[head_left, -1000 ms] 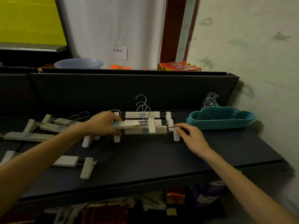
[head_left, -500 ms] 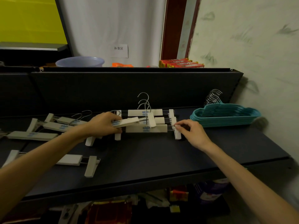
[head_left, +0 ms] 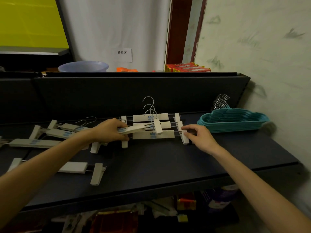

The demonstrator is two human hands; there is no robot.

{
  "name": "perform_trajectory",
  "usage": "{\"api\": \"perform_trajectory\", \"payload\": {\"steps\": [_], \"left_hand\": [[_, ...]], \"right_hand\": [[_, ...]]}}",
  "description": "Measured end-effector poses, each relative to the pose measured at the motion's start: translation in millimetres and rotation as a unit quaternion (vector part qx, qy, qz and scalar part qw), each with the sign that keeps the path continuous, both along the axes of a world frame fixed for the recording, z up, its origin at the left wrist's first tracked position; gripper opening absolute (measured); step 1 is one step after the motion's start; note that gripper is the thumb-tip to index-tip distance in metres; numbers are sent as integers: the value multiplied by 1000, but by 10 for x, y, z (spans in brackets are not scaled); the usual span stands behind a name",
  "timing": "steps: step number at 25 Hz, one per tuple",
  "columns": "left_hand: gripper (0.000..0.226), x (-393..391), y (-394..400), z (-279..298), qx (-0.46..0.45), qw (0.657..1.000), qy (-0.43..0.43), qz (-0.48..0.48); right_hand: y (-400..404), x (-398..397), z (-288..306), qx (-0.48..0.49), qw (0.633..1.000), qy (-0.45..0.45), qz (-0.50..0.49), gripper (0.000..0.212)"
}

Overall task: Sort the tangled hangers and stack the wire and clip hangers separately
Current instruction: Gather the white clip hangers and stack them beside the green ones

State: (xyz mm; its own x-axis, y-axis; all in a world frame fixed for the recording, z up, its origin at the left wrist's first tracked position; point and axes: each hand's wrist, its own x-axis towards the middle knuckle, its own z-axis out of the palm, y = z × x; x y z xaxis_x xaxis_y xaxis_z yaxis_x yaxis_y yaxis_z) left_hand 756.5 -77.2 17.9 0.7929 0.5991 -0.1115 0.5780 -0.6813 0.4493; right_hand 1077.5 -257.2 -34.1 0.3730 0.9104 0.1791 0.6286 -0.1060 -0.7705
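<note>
Adding to the clip-hanger stack (head_left: pixel 152 126) at shelf centre, I note my left hand (head_left: pixel 110 131) pinching a clip hanger (head_left: pixel 133 129) above it, while my right hand (head_left: pixel 199 136) pinches the stack's right clip (head_left: pixel 184 137), probably to align it. Teal wire hangers (head_left: pixel 234 121) sit stacked far right.

the shelf (head_left: pixel 168 165) is dark navy, near black. on it the clip hangers (head_left: pixel 152 126) are off-white with pale blue lettering and silver hooks. at the shelf's right end the stack of hangers (head_left: pixel 234 121) is teal, also with silver hooks. behind the shelf stand a pale lilac basin (head_left: pixel 83 66), an orange packet (head_left: pixel 127 69) and red-and-yellow boxes (head_left: pixel 186 67). above the shelf hang a white curtain (head_left: pixel 114 27) with a white label printed in dark characters (head_left: pixel 122 54), and a yellow board (head_left: pixel 30 21).
</note>
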Motion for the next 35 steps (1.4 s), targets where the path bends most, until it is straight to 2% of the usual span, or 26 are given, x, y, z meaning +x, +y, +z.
{"api": "perform_trajectory", "payload": {"steps": [3, 9, 14, 21, 28, 30, 32, 33, 35], "left_hand": [[22, -23, 11, 3, -22, 1000, -20, 8], [22, 25, 46, 36, -37, 999, 9, 18], [15, 57, 61, 9, -31, 998, -5, 49], [17, 130, 92, 0, -67, 993, -21, 94], [39, -23, -38, 36, 70, 990, -75, 100], [45, -58, -106, 165, 104, 987, -96, 81], [48, -28, -211, 279, 131, 984, -105, 54], [48, 16, -281, 307, 145, 984, -99, 42], [49, 137, -429, 268, 165, 983, -78, 11]], "right_hand": [[17, -1, -25, 16, 1000, 3, -17, 27], [50, 0, -31, 14, 999, 30, -19, 27], [62, 3, -53, 26, 998, 44, -23, 25], [100, 15, 2, 14, 998, 49, -27, 24], [106, -27, -50, 23, 998, 37, -49, 26], [72, -89, -44, 44, 994, -57, -77, 27], [8, -179, -6, 134, 975, -153, -88, 26], [-33, -249, 33, 186, 968, -152, -69, 27], [-114, -404, 147, 209, 977, -31, 2, 35]]}}
